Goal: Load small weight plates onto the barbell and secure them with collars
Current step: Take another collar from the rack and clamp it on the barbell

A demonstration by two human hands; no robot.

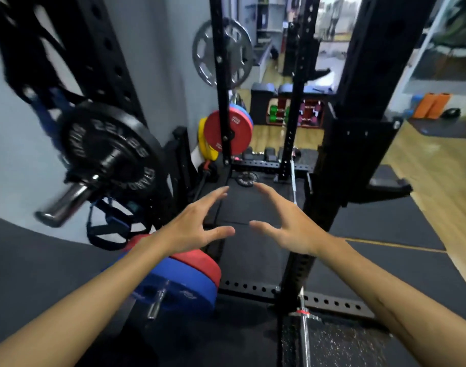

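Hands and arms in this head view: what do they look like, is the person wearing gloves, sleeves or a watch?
No. The left hand and right hand are bare: no gloves, rings or wraps show. Both forearms are uncovered as far as the picture's lower edge, with no sleeve, watch or wristband in view. Fingers are slim, with short nails.

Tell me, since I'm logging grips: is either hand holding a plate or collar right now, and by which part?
Nothing is held. The left hand and right hand are both open, fingers spread, in the air.
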